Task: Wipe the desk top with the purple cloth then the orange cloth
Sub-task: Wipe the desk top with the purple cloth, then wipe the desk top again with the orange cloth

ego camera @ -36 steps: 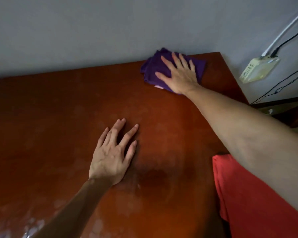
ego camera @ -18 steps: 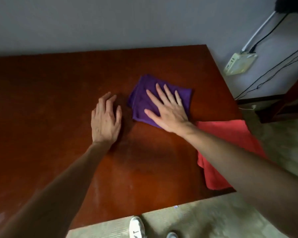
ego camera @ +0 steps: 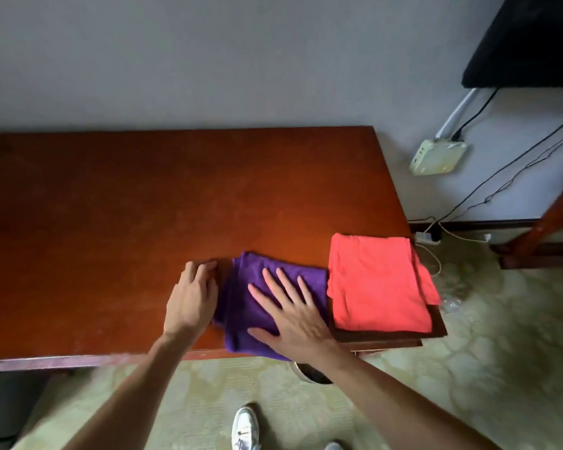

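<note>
Reddish-brown wooden desk top [ego camera: 143, 222] fills the left and centre of the frame, set against a grey wall. Folded purple cloth [ego camera: 241, 306] lies at the desk's near edge, lower centre, its near corner slightly overhanging the edge. Right hand [ego camera: 290, 316] lies flat on the purple cloth, palm down, fingers spread wide, gripping nothing. Left hand [ego camera: 192, 297] rests palm down on the bare desk just left of the cloth, fingers close together and curled a little, touching the cloth's left edge; it holds nothing. Folded orange-red cloth [ego camera: 377, 284] lies on the desk's near right corner, just right of the purple one, edges about touching. White sneaker [ego camera: 245, 428] at bottom centre on patterned greenish floor [ego camera: 485, 368].
</note>
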Motion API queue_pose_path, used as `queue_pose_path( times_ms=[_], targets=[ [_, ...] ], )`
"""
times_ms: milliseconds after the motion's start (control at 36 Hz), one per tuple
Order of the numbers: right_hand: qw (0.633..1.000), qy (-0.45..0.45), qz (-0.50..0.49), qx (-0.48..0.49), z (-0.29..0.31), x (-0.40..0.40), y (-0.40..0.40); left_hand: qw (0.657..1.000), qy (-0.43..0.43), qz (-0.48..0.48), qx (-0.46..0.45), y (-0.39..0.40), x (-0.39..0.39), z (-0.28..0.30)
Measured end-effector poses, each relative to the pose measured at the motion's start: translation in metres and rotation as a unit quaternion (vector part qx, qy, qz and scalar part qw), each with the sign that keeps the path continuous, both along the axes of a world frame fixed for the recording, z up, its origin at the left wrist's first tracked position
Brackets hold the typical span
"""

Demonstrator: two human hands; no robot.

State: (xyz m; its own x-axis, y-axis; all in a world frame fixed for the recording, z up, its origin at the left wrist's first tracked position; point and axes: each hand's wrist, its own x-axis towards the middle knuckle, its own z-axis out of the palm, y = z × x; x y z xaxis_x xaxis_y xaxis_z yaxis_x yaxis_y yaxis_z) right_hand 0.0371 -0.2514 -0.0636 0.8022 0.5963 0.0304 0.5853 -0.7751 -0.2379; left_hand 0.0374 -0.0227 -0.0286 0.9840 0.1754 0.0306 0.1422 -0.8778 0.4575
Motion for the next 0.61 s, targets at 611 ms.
queue_pose_path(
  times_ms=[611],
  targets=[
    [0.980, -0.083, -0.180, 0.022, -0.012, 0.096, -0.143, 0.989, -0.011, -0.109, 0.104, -0.120, 0.115, -0.020]
  ],
)
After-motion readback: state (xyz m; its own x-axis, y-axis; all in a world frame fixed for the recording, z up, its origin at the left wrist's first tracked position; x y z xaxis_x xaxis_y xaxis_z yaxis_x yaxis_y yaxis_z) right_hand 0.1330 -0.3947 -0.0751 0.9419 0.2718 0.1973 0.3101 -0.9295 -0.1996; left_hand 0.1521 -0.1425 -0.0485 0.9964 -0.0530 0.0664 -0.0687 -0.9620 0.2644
